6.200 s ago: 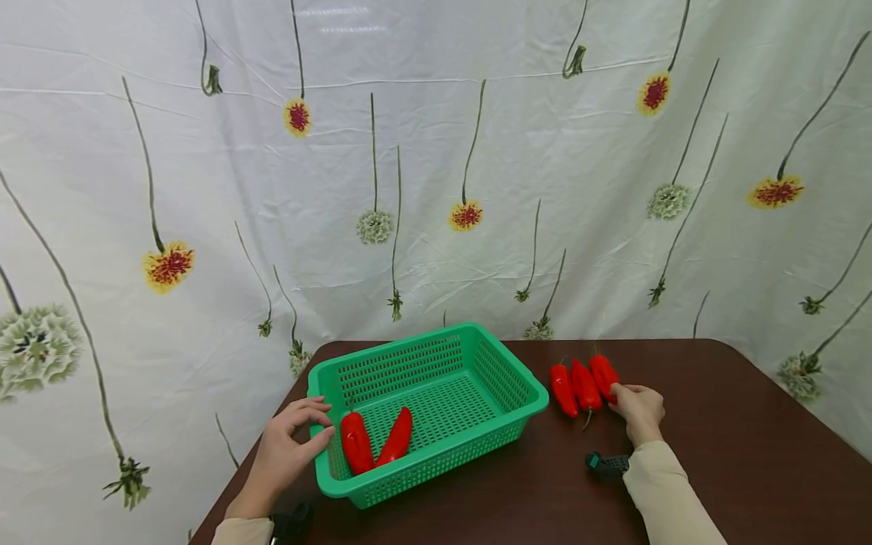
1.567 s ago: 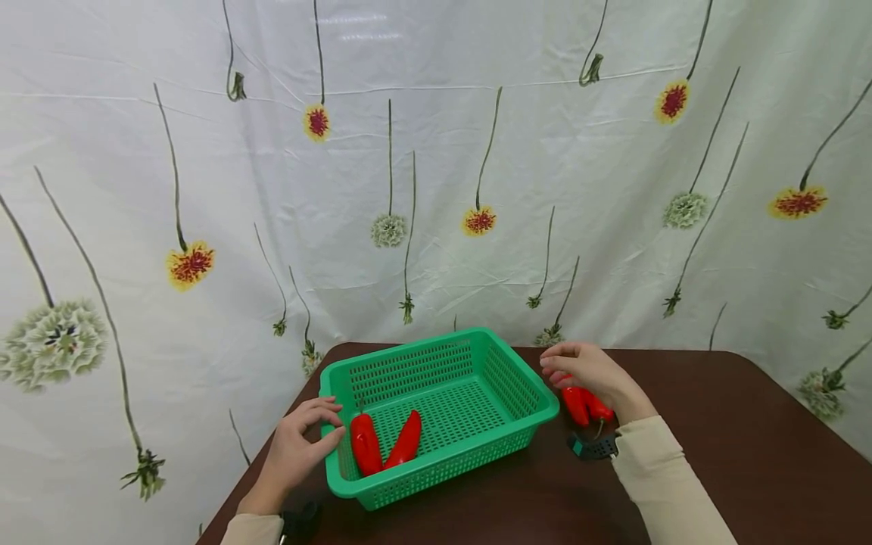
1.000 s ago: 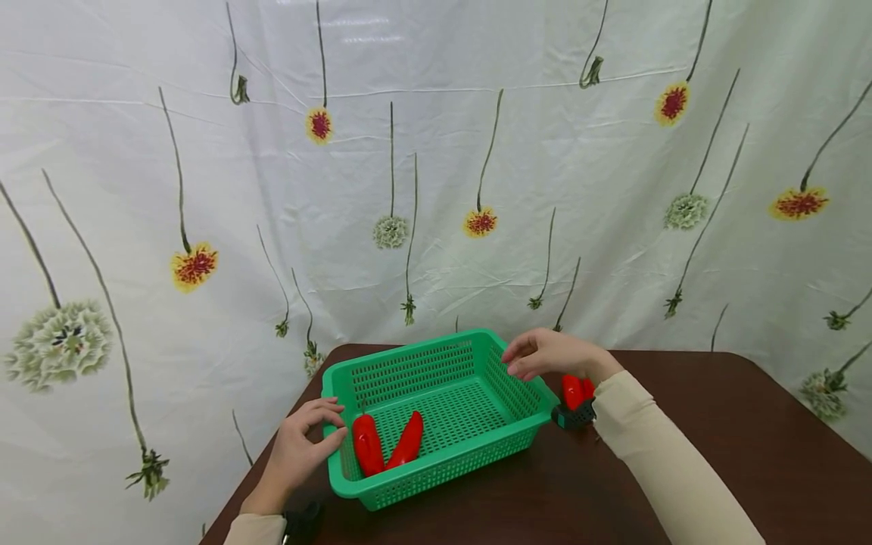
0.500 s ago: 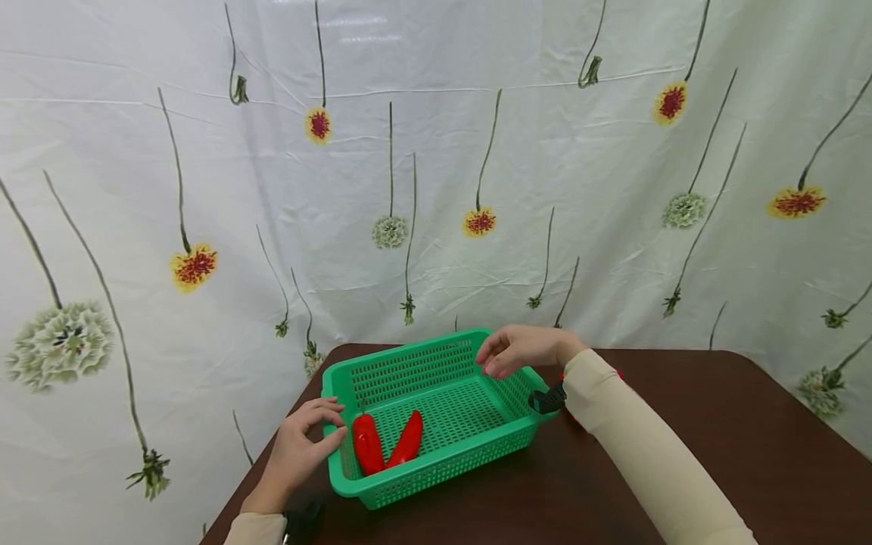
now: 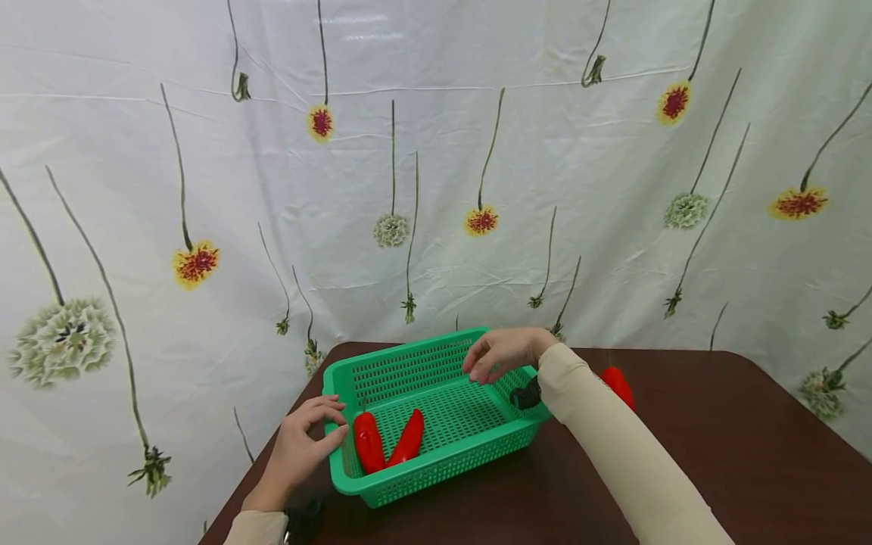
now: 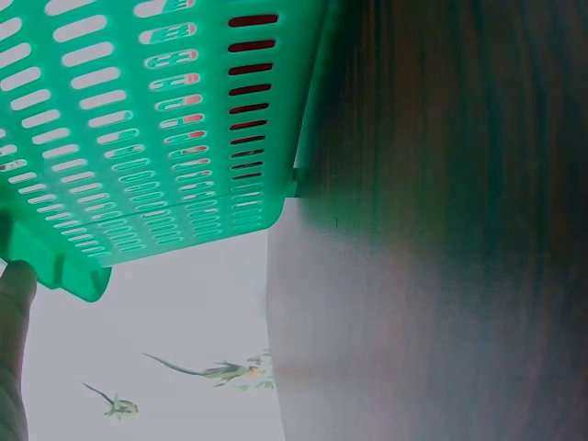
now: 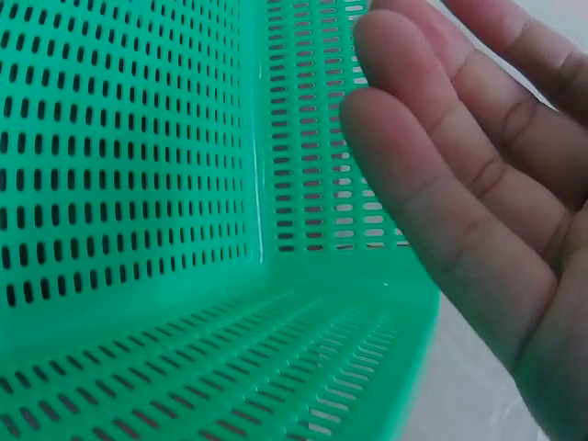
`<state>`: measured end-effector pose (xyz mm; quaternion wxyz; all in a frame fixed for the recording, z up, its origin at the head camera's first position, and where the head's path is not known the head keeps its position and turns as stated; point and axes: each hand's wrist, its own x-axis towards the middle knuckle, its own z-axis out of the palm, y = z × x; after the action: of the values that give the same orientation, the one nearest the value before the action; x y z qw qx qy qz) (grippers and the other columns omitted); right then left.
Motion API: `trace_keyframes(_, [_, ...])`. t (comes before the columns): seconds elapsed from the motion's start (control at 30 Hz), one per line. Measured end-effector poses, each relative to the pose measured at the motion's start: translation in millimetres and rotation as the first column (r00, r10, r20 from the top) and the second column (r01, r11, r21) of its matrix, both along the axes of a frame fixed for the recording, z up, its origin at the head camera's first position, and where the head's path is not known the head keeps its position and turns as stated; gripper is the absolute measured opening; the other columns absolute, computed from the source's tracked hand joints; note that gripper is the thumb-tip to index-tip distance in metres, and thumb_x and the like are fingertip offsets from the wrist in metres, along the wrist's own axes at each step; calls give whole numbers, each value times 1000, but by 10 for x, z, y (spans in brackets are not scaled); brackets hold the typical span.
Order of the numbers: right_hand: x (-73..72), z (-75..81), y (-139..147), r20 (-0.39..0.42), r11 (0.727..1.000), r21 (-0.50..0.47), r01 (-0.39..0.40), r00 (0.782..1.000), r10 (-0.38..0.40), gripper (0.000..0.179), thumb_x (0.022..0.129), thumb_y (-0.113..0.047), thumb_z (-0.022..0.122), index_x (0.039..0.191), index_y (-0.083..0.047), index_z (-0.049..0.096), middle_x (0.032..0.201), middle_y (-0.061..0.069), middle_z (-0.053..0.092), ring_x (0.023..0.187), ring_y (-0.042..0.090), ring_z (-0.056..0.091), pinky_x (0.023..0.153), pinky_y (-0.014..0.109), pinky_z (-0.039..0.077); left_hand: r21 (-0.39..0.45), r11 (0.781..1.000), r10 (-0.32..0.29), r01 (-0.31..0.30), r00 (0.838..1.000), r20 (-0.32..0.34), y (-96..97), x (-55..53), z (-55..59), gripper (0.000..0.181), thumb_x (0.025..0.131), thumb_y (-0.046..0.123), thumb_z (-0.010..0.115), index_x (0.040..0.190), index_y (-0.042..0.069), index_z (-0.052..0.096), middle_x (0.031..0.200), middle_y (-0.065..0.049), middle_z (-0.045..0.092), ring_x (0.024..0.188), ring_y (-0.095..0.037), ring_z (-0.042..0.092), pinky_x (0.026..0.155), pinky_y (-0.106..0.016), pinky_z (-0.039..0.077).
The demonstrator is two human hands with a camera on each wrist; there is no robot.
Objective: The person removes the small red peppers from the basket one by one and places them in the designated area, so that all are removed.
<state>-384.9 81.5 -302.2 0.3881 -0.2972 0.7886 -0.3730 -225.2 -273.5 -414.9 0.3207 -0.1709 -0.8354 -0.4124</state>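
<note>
In the head view, two red chili peppers, a left pepper (image 5: 369,443) and a right pepper (image 5: 407,437), lie at the left end of the green plastic basket (image 5: 450,465). My left hand (image 5: 293,446) rests at the basket's left rim, fingertips and thumb loosely bent over it. In the left wrist view one digit (image 6: 15,303) touches the rim's edge. My right hand (image 5: 502,352) hovers over the basket's right part. Its loosely bent fingers (image 7: 432,202) hold nothing in the right wrist view. Another red pepper (image 5: 618,388) shows past the right sleeve.
The dark brown table (image 5: 736,446) extends to the right of the basket. A white flowered cloth (image 5: 436,280) hangs behind the table. The right sleeve (image 5: 613,446) crosses the front and hides the table spot beside the basket where other peppers lay.
My right hand has moved left from the peppers on the table to above the basket, its arm uncovering one pepper. The left hand and the two peppers in the basket stay put.
</note>
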Motion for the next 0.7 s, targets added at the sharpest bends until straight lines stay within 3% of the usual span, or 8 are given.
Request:
trace_keyframes(0.3, [-23,-31,-206,38,1000,12,-10,999,10,35,95,-12,65,128,-2,61,119,7,66,109,22,65,104,39,51,-6,1000,8,-8,1000,1,-9,9,1,19,80,-2,79,82,16,72,108,-11,72,113,0,58,91,-7,45])
trace_keyframes(0.53, [-39,-75,-396,56,1000,7,-4,998,3,33,96,-11,65,127,-2,62,130,19,63,104,19,66,103,40,52,-7,1000,19,-19,1000,5,-24,21,0,20,79,-3,79,82,15,72,107,-10,73,113,-3,59,91,-9,46])
trace_keyframes(0.7, [-62,-143,-455,79,999,21,31,996,-33,36,98,-10,62,132,2,59,126,17,66,100,17,67,103,40,52,-21,1000,23,-22,1000,15,-12,11,3,17,79,-3,79,82,12,72,108,-9,73,113,-10,61,92,-13,48])
